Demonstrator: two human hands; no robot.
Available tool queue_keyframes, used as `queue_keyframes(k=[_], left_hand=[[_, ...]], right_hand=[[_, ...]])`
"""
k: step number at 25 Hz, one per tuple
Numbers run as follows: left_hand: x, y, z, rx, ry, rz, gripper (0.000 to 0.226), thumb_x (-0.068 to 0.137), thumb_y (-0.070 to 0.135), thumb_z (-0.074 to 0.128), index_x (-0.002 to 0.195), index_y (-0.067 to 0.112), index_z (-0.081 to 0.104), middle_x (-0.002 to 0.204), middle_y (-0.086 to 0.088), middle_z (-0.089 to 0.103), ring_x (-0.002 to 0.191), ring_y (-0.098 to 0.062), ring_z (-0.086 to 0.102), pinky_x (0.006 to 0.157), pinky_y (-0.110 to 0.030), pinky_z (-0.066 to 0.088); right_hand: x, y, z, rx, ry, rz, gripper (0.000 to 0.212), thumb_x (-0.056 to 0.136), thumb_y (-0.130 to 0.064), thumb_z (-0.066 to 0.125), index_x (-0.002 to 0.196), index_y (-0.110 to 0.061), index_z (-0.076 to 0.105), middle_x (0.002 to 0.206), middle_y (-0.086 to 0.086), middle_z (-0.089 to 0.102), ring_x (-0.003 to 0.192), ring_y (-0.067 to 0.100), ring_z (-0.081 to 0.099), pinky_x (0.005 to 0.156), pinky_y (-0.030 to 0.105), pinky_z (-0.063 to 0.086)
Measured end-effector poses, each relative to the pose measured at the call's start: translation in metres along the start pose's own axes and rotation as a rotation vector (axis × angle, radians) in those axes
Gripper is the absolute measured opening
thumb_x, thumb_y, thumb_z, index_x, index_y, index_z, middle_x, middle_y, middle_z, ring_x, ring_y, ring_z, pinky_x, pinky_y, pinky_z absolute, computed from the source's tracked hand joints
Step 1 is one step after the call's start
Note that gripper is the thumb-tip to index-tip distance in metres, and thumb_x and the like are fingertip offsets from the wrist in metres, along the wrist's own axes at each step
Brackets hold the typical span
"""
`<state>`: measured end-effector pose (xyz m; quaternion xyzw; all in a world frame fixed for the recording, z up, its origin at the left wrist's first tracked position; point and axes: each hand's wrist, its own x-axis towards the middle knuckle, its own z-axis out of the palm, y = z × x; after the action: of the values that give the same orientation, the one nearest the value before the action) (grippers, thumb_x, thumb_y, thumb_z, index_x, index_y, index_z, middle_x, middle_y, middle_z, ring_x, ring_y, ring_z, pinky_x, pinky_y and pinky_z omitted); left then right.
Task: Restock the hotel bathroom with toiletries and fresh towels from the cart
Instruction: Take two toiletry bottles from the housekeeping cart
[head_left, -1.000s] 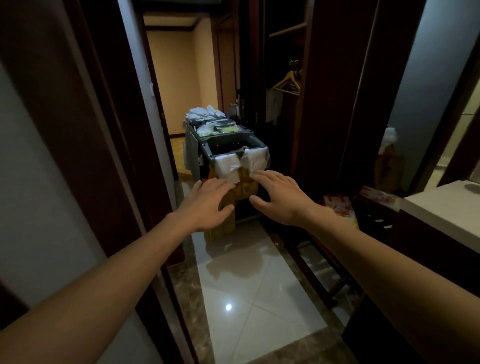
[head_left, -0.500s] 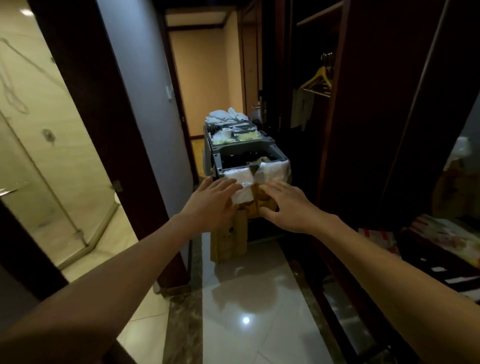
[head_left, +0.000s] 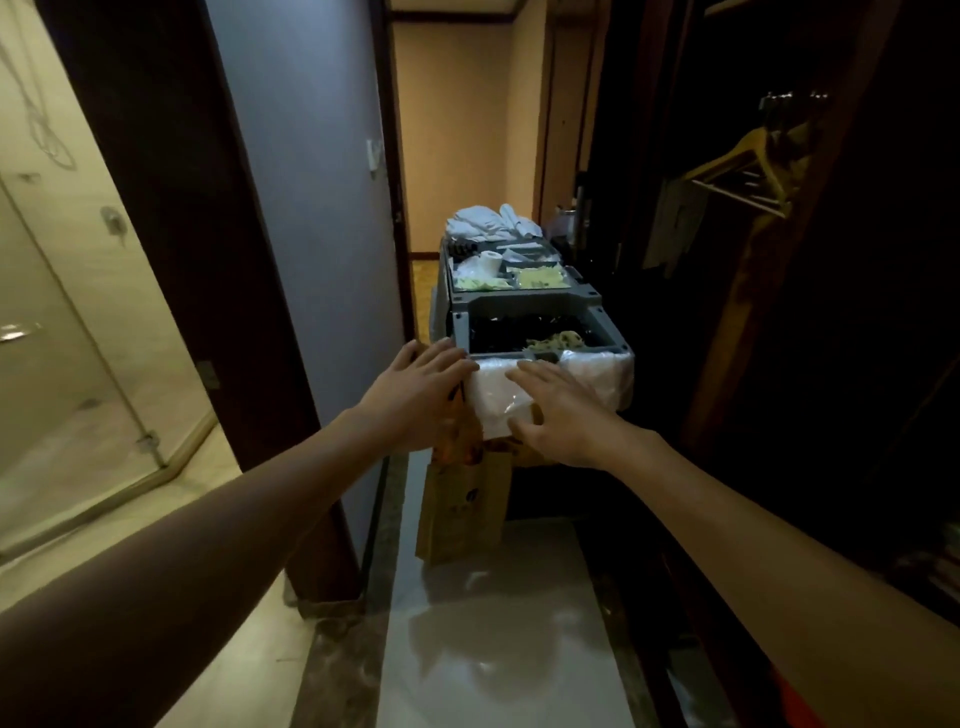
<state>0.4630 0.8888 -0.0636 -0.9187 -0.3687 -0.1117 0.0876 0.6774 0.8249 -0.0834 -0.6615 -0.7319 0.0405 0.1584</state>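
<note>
A narrow passage is shown. The bathroom floor (head_left: 171, 483) opens on the left past a dark door frame (head_left: 208, 270), and a dark wardrobe (head_left: 779, 312) closes the right side. Since a second ago the view is turned leftward and carried forward: the pale worktop then at the right edge is gone from view, a glass shower screen (head_left: 67, 338) is now seen, and the cart (head_left: 524, 301) is much nearer.

The cart is wedged between the grey wall (head_left: 311, 208) and the wardrobe, with little room at either side. Open room is judged to lie on the glossy floor (head_left: 493, 634) before the cart and leftward through the doorway. The door frame's corner and the screen's metal-clipped edge are to be minded on that turn.

Both grips, earlier short of the cart, are now brought to its near end, so picking is judged ready to begin. The left grip (head_left: 415, 400) is released, fingers straight, with its tips at the cart's near left corner, above a brown paper bag (head_left: 462, 514). The right grip (head_left: 563, 415) is released too and spread flat over a white plastic-wrapped bundle (head_left: 493, 402) at the rim. Firm contact cannot be told.

Nothing is grasped yet. The white towels (head_left: 488, 221) are heaped at the cart's far end. The toilet roll (head_left: 488, 260) and yellowish packets (head_left: 540, 278) sit in tray compartments just before them, well beyond both grips.
</note>
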Motion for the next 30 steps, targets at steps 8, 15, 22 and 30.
queue_keyframes(k=[8, 15, 22, 30], left_hand=[[0.128, -0.181, 0.055, -0.075, -0.095, -0.139, 0.065, 0.101, 0.051, 0.044, 0.157, 0.026, 0.025, 0.166, 0.002, 0.019, 0.155, -0.015, 0.003, 0.125, -0.048, 0.002], [0.243, -0.300, 0.072, -0.060, -0.076, -0.121, 0.065, 0.101, 0.050, 0.043, 0.158, 0.025, 0.022, 0.167, 0.001, 0.019, 0.154, -0.016, 0.008, 0.126, -0.047, 0.003], [0.364, -0.383, 0.142, -0.004, -0.086, -0.110, 0.061, 0.102, 0.048, 0.040, 0.157, 0.027, 0.025, 0.166, 0.001, 0.021, 0.154, -0.017, 0.008, 0.124, -0.051, -0.003], [0.540, -0.481, 0.202, -0.002, -0.081, -0.108, 0.061, 0.102, 0.046, 0.040, 0.157, 0.025, 0.026, 0.166, 0.001, 0.021, 0.154, -0.017, 0.009, 0.125, -0.049, -0.001]], right_hand=[[0.249, -0.010, 0.038, -0.068, -0.072, -0.021, 0.071, 0.097, -0.051, 0.051, 0.158, -0.032, 0.019, 0.167, -0.007, 0.012, 0.154, 0.015, 0.001, 0.122, 0.045, 0.002], [0.411, 0.003, 0.034, -0.069, -0.073, -0.034, 0.070, 0.100, -0.048, 0.047, 0.159, -0.026, 0.017, 0.168, -0.004, 0.011, 0.154, 0.015, 0.002, 0.123, 0.045, 0.003], [0.564, 0.066, 0.073, -0.094, -0.053, -0.062, 0.070, 0.098, -0.048, 0.048, 0.159, -0.026, 0.020, 0.168, -0.001, 0.014, 0.154, 0.017, 0.006, 0.122, 0.044, 0.003], [0.756, 0.147, 0.101, -0.073, -0.051, -0.057, 0.069, 0.098, -0.048, 0.046, 0.158, -0.022, 0.023, 0.166, 0.001, 0.018, 0.153, 0.017, 0.010, 0.121, 0.045, 0.007]])
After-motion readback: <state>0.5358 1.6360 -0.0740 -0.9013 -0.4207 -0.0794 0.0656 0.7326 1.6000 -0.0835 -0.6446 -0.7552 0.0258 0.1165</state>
